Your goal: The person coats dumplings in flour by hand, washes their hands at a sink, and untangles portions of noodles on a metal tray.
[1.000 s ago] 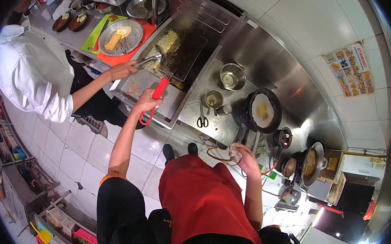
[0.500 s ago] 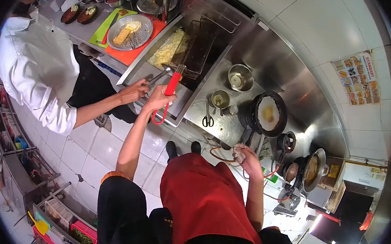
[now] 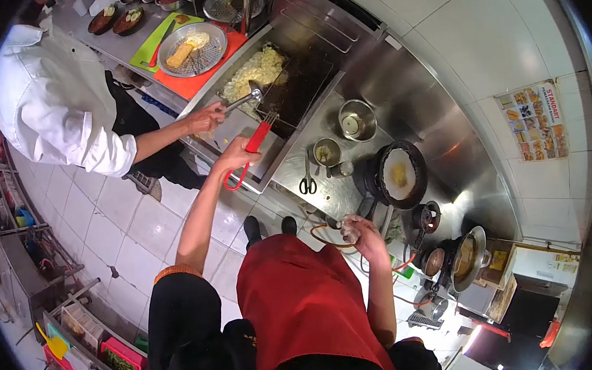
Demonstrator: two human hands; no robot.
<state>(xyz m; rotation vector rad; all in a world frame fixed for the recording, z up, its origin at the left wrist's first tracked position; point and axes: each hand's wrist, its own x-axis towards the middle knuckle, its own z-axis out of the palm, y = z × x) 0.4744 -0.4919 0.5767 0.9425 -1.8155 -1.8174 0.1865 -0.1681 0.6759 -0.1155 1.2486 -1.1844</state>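
Note:
My left hand (image 3: 236, 155) is closed around the red handle (image 3: 259, 137) of a fryer basket, whose wire end reaches over the deep fryer (image 3: 220, 146). The basket's mesh is hard to make out in the dark oil. Pale yellow frying food (image 3: 256, 71) floats at the fryer's far left. Beside my left hand, a co-worker's hand (image 3: 206, 117) holds a metal ladle (image 3: 253, 94) over that food. My right hand (image 3: 371, 243) is closed on a crumpled whitish cloth (image 3: 348, 232), held in front of the stove side.
A black pan (image 3: 418, 189) with a pale round sheet of food sits on the stove. Scissors (image 3: 308, 183) and steel bowls (image 3: 358, 120) stand on the counter. The co-worker (image 3: 53, 100) is at my left. A perforated tray (image 3: 212, 49) with food lies beyond the fryer.
The basket's wire mesh, visible above the oil before, is now lower and barely seen. The co-worker's ladle has moved up and outward over the frying food. My right hand still holds the cloth.

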